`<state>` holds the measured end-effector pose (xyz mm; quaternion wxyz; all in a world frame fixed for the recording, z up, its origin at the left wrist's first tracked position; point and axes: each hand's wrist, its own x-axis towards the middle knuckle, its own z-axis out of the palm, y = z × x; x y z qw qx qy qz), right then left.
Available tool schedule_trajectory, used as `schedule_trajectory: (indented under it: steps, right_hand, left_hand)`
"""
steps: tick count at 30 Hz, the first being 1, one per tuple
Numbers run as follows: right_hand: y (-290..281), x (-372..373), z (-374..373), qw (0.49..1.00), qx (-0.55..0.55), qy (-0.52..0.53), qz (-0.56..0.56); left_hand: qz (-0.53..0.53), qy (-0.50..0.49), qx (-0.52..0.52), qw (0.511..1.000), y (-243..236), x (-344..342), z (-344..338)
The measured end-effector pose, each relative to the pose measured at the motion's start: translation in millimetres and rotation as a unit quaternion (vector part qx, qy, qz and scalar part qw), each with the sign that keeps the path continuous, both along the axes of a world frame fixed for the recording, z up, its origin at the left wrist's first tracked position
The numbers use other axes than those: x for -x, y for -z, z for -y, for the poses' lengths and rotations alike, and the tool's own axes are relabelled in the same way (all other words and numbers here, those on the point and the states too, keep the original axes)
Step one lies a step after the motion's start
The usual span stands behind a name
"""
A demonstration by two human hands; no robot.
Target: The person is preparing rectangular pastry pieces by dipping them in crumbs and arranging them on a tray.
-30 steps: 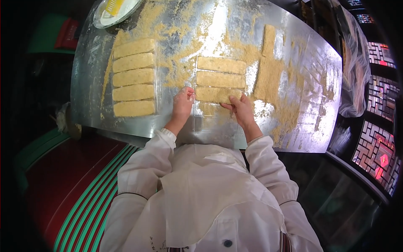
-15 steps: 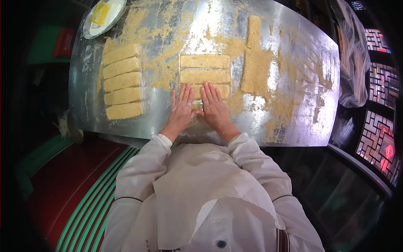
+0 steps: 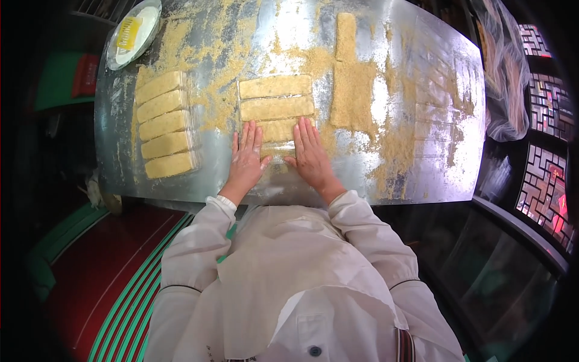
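Metal worktop (image 3: 422, 175), crumb-dusted, fills the upper centre of the frame. Red floor mat (image 3: 102, 271) with green stripes, lower left. Green crate (image 3: 60, 78), upper left. Lattice panels (image 3: 543, 120), lit red, at right edge. Clear plastic sheeting (image 3: 503, 78), upper right.

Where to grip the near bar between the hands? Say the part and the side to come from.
Probably by its two short ends. The bar lies crosswise, its far long side against the next bar. The left hand and right hand already flank it, so each could come in from its own side.
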<state>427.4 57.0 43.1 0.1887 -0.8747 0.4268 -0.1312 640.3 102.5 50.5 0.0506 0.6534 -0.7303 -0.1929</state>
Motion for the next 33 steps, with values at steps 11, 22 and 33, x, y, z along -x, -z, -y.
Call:
schedule_trajectory:
  steps: [11,22,33]
  right_hand:
    - [-24.4,63.6,180.1,0.986,0.047,0.147,0.055]
    - [26.2,64.8,431.8,0.991,-0.066,0.029,-0.110]
    - [9.2,59.2,430.2,0.988,-0.059,0.068,-0.123]
  left_hand:
    - [-0.072,0.037,0.039,0.996,-11.5,49.1,16.4]
    - [-0.078,0.034,0.026,0.996,7.8,81.8,46.5]
    - [-0.049,0.071,0.000,0.996,-0.3,99.3,37.8]
